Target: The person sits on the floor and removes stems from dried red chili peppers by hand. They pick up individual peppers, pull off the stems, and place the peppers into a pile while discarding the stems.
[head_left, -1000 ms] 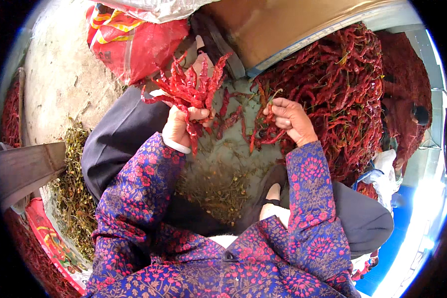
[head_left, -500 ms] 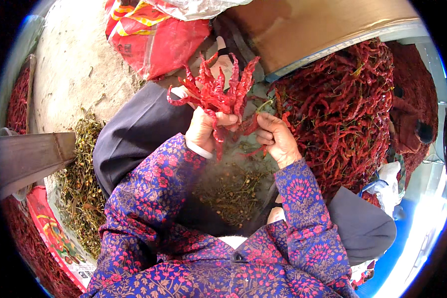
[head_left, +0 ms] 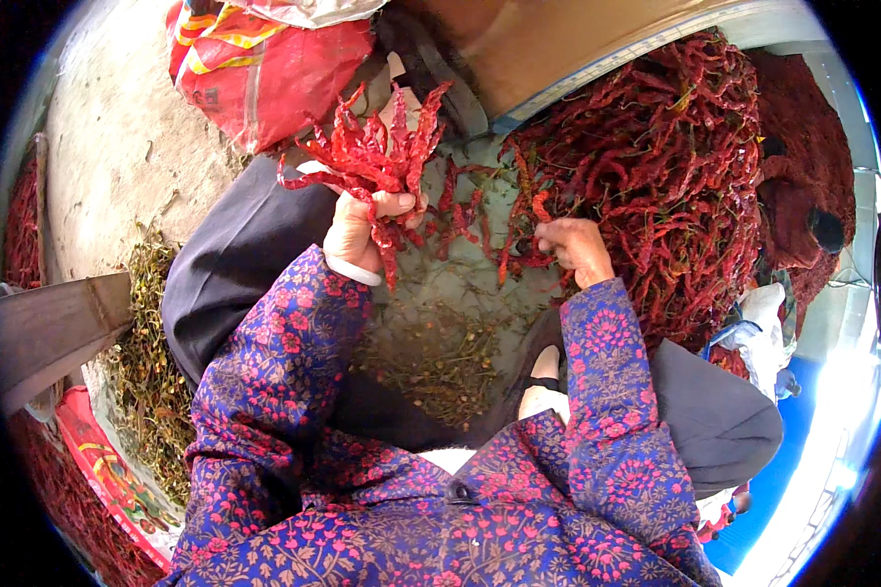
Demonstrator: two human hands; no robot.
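Chillies (head_left: 372, 157) fan above the clenched left hand (head_left: 357, 230); right hand (head_left: 573, 249) apparently pinches more at the pile (head_left: 656, 166).

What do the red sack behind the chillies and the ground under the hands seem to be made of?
The red sack looks like woven plastic: it has a slight sheen, creases and printed stripes. The ground seems to be bare concrete, pale, matt and rough. The left hand holds a bunch of dried chillies, wrinkled and glossy.

— How many hands? 
— Two: left hand (head_left: 357, 230), right hand (head_left: 576, 247). 
— Chilli bunches held? 
— One bunch (head_left: 374, 152). 
— Heaps? 
— One big chilli heap (head_left: 671, 186); one red sack (head_left: 264, 64).
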